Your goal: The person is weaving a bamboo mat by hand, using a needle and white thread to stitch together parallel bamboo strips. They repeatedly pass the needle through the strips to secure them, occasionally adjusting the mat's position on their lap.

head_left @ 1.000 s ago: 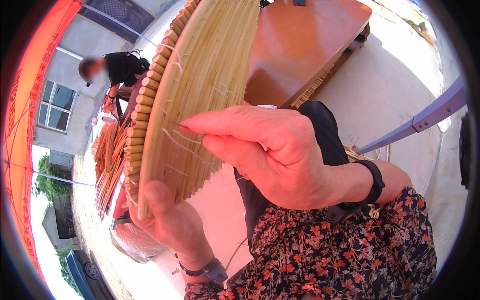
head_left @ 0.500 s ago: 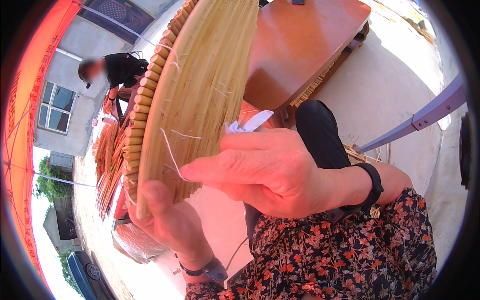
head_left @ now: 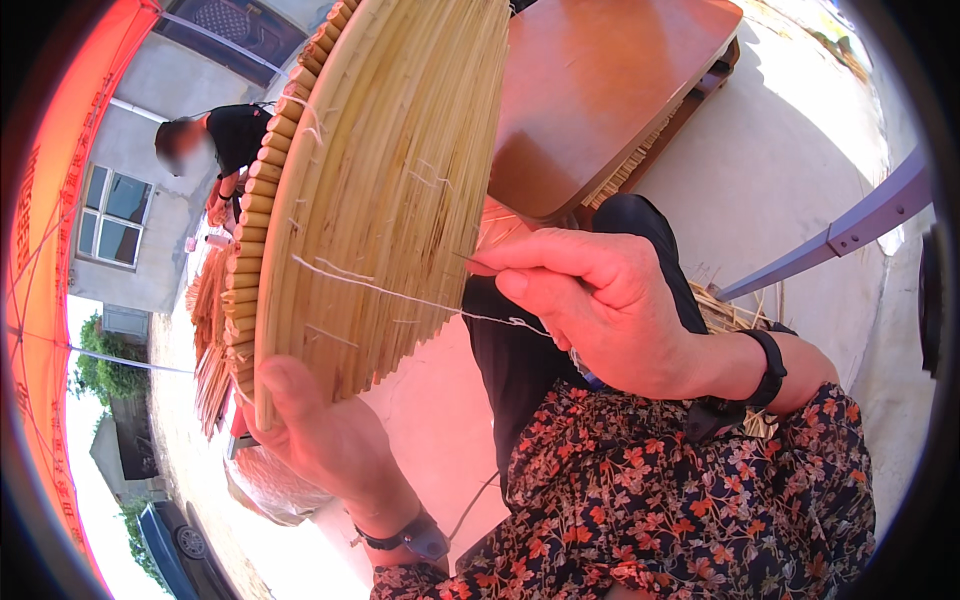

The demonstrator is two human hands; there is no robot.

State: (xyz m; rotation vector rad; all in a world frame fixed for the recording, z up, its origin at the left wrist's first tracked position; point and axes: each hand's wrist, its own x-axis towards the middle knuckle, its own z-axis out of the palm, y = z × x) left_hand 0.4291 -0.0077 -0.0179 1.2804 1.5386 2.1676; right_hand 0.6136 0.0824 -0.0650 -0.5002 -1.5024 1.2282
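A mat of pale plant stalks (head_left: pixel 385 190) stands tilted in front of me, with a row of round cut stalk ends along its left side. My left hand (head_left: pixel 330 440) grips its lower left corner, thumb on the near face and the fingers mostly hidden behind. Off the mat's right side, my right hand (head_left: pixel 620 315) pinches a thin dark needle (head_left: pixel 472 262) between thumb and forefinger. White thread (head_left: pixel 420 297) runs from the mat's lower left part to this hand, fairly straight. Short white stitches and thread ends show elsewhere on the mat.
A reddish-brown table (head_left: pixel 610 90) stands beyond the mat, with stalks beneath its top. Farther left, a person in black (head_left: pixel 238 140) bends over near a heap of reddish stalks (head_left: pixel 208 320). A grey metal pole (head_left: pixel 840 232) slants in from the right.
My right hand has drawn back rightward from the mat, stretching the thread out. The needle now shows in its fingertips. The mat has shifted slightly left, and the white piece behind my hand is out of sight.
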